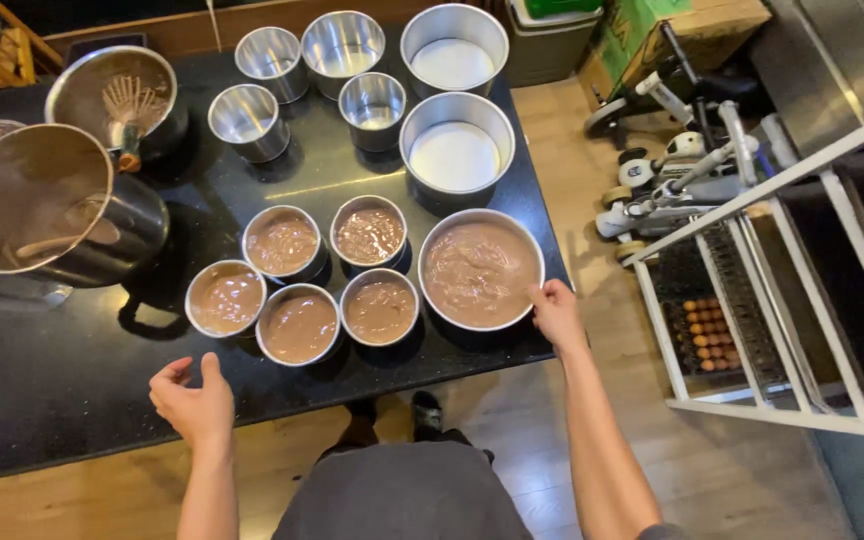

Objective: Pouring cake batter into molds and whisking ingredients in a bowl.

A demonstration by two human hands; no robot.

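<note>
**Insp. A:** Start w/ the biggest item. Black countertop [72, 380], dark and glossy, carrying all pans. Wood floor [592, 170] to its right.

**Insp. B:** Noted. Next, the steel mixing bowl [42, 215] at far left, tilted, brown batter and a spatula inside. Behind it a second bowl [117, 95] w/ a whisk [130, 110] standing in it.

**Insp. A:** Large round pan [480, 270], filled w/ brown batter, sits at the counter's right front corner. Two empty large pans [455, 150] behind it (pale lining at the bottoms).

**Insp. B:** Small pans: five filled w/ batter [297, 322] clustered just left of the large filled one, in two rows. Four small empty tins [249, 120] at the rear.

**Insp. A:** Hands?

**Insp. B:** Right hand [555, 312] on the rim of the large filled pan, fingertips curled against its right edge; touching, not lifting as far as can be told. Left hand [192, 400] over the counter's front edge, fingers loosely spread, palm down, holding nothing; nearest the front-left small filled pan [225, 298], but apart from it.

**Insp. A:** Off-counter: white metal rack [782, 300] to the right, egg tray [709, 335] beneath it.
</note>
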